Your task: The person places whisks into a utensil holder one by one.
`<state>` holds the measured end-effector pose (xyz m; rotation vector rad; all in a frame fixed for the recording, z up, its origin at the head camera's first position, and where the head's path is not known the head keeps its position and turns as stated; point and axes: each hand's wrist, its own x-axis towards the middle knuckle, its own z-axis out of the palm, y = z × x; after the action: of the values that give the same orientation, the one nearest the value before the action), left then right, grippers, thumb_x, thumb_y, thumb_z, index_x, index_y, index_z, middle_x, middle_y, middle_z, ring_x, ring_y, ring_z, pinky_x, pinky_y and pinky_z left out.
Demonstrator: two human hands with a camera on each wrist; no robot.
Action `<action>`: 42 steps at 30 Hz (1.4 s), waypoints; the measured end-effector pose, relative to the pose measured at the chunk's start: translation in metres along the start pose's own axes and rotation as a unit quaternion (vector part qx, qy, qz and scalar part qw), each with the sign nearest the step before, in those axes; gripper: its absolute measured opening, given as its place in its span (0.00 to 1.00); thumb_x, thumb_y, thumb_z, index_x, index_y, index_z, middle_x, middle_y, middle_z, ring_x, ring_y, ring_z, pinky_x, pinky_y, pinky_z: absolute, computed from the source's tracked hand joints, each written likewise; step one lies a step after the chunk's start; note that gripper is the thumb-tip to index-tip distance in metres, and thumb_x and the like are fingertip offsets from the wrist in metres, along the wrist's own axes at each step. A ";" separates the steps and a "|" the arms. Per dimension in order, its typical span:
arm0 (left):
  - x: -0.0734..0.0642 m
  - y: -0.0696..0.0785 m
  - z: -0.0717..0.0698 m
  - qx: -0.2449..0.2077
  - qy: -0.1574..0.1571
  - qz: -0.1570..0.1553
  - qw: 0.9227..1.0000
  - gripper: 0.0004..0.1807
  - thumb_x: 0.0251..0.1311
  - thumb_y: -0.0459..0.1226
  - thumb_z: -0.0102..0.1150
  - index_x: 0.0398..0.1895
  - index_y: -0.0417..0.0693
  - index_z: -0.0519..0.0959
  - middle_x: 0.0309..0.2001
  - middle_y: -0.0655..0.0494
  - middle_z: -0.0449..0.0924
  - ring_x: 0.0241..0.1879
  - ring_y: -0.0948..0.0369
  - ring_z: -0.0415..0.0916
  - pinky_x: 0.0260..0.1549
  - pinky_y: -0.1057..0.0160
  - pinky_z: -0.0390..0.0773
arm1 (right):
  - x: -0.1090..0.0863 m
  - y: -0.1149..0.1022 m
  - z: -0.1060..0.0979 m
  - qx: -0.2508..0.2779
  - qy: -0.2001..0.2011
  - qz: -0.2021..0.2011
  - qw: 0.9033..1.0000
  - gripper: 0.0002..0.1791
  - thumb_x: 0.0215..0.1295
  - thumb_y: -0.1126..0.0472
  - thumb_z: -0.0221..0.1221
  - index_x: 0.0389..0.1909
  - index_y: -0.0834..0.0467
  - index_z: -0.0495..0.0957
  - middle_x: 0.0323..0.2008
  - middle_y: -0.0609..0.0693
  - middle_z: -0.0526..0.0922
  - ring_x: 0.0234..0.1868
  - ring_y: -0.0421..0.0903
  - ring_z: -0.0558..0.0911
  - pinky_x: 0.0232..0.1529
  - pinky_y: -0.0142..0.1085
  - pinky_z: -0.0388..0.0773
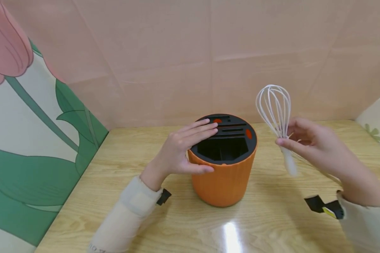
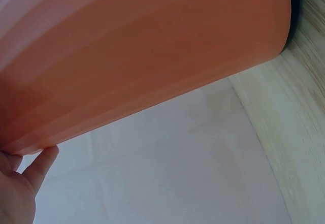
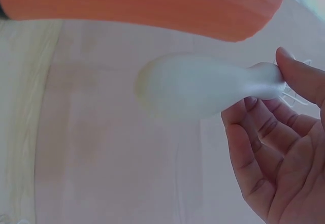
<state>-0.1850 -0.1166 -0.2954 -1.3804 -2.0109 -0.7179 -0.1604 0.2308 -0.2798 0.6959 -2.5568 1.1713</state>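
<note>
An orange utensil holder (image 1: 223,184) stands upright on the table, its black top insert (image 1: 209,159) cut with slots and a wide dark opening. My left hand (image 1: 180,149) lies at the holder's left side, straight fingers reaching over the insert and the thumb along the front just below the rim. To the right of the holder, my right hand (image 1: 316,144) pinches a white whisk (image 1: 289,161) at the neck between thumb and fingers. Its wire loops point up and the handle hangs down. The right wrist view shows the rounded pale handle (image 3: 193,87) beside the holder's orange wall (image 3: 142,0).
A thin, light stick-like thing (image 1: 330,176) lies on the wood-grain table (image 1: 183,228) behind my right forearm. A plain pinkish backdrop (image 1: 164,63) rises behind the table. A flower-printed panel (image 1: 35,168) borders the left side.
</note>
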 end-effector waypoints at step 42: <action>0.000 0.000 0.000 -0.001 -0.006 -0.010 1.000 0.47 0.59 0.71 0.48 0.62 0.39 0.77 0.63 0.46 0.78 0.69 0.51 0.70 0.72 0.60 0.66 | 0.021 -0.071 0.001 0.412 0.099 -0.114 0.899 0.20 0.60 0.85 0.55 0.54 0.84 0.68 0.39 0.64 0.86 0.38 0.52 0.87 0.43 0.34 0.85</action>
<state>-0.1844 -0.1168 -0.2954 -1.3703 -2.0353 -0.7213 -0.1421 0.1832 -0.2261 0.9348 -1.6797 2.1068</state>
